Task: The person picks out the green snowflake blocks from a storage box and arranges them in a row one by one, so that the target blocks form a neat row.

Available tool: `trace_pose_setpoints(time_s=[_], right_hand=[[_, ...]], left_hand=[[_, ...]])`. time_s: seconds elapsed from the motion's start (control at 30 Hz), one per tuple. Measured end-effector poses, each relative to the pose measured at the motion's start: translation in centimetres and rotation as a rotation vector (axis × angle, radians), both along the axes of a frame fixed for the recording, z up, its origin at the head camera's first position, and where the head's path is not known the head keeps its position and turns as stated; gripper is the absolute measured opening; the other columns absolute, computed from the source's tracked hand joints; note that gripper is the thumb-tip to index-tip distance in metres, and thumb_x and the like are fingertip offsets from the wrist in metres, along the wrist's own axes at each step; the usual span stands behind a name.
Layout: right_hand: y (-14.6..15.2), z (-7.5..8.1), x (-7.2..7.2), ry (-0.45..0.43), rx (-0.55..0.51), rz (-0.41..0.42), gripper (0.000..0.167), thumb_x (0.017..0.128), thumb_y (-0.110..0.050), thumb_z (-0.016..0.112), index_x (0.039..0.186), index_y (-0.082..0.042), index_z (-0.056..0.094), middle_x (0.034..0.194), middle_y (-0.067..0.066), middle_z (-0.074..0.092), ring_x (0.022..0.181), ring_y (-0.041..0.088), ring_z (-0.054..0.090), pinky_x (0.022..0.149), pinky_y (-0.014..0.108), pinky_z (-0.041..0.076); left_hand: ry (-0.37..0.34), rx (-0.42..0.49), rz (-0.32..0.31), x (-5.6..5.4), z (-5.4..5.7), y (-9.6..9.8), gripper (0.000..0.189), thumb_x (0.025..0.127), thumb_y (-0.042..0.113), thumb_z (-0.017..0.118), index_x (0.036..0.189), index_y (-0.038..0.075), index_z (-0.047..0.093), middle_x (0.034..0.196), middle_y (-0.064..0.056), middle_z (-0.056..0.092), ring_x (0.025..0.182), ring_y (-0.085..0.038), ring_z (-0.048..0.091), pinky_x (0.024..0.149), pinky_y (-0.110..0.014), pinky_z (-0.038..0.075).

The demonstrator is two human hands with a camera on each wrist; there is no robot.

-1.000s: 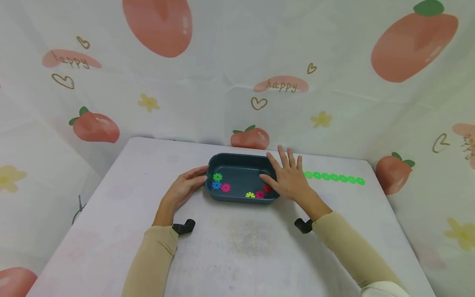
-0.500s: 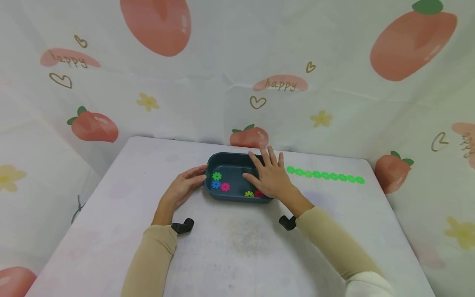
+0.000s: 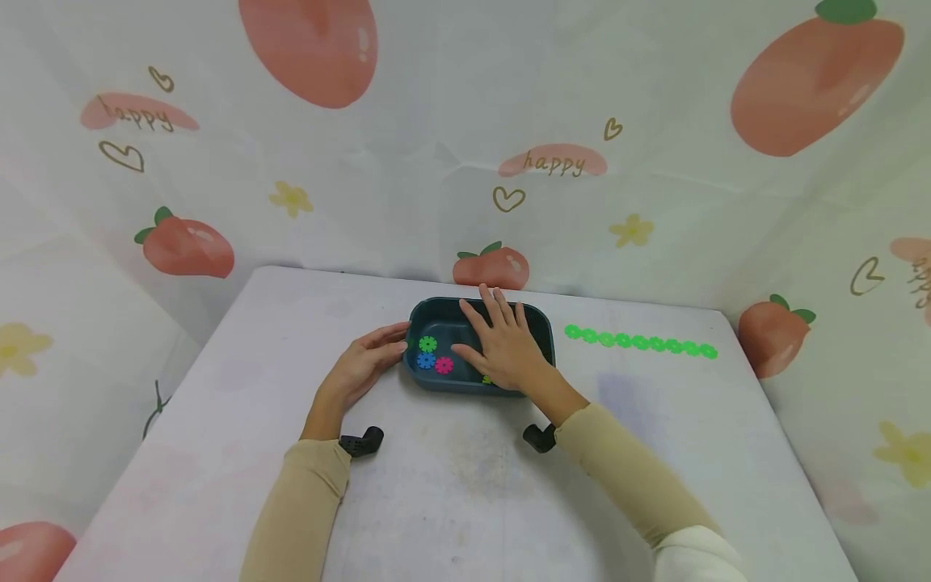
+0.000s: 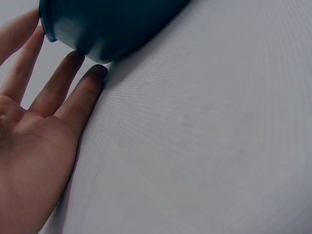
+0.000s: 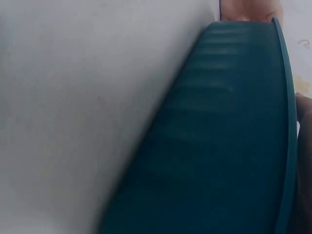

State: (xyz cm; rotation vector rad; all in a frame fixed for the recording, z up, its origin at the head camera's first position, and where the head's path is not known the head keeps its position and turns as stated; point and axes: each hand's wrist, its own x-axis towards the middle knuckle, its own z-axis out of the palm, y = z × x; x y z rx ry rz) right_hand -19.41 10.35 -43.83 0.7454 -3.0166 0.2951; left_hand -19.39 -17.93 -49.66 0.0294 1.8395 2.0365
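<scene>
A dark teal plastic basin [image 3: 451,386] sits on the table. My left hand [image 3: 360,366] rests at its left end with fingers fairly straight, and in the left wrist view the fingertips [image 4: 97,72] meet the outer wall. Over the basin's right half my right hand [image 3: 505,347] is spread flat with nothing gripped, covering part of the inside. At the left end lie a green notched disc [image 3: 427,344], a blue disc [image 3: 425,360] and a pink disc [image 3: 444,365]. A yellow disc [image 3: 487,378] peeks out below the right hand.
To the right of the basin, several green notched discs [image 3: 640,343] form a row on the white table [image 3: 465,501]. Behind the table hangs a fruit-print cloth [image 3: 400,202]. Each wrist carries a black camera mount [image 3: 364,441].
My right hand has slid left from the basin's right rim to over its inside, uncovering the left end of the green disc row. The left hand stays put.
</scene>
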Motion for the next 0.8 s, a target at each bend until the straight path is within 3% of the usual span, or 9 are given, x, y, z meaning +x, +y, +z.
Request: trace_pose_setpoints(time_s=[0.27,0.5,0.8], right_hand=[[-1.7,-0.6,-0.4,0.014,-0.099,0.067,0.074,0.103,-0.060,0.047,0.163,-0.023,0.024,0.171,0.012,0.014,0.158,0.035,0.020,0.126,0.059,0.027],[-3.5,-0.6,-0.7,-0.131,-0.282,0.022,0.074,0.103,-0.055,0.050,0.162,-0.020,0.026,0.169,0.012,0.021,0.154,0.034,0.029,0.123,0.055,0.035],[-5.0,-1.5,-1.3,-0.218,-0.420,-0.039,0.067,0.101,-0.043,0.062,0.157,-0.016,0.037,0.152,0.012,0.042,0.140,0.029,0.045,0.119,0.048,0.043]], left_hand=[[0.012,0.002,-0.012,0.0,0.0,0.0,0.056,0.101,0.022,0.064,0.153,0.013,0.046,0.162,-0.010,0.041,0.150,-0.026,0.038,0.125,-0.039,0.035],[0.010,0.012,-0.014,0.1,0.2,0.0,0.056,0.101,0.021,0.065,0.153,0.012,0.046,0.163,-0.010,0.040,0.151,-0.026,0.038,0.121,-0.031,0.039],[0.019,0.002,-0.006,0.1,0.2,0.0,0.055,0.102,0.017,0.063,0.153,0.011,0.046,0.162,-0.011,0.041,0.144,-0.020,0.044,0.103,-0.015,0.047]])
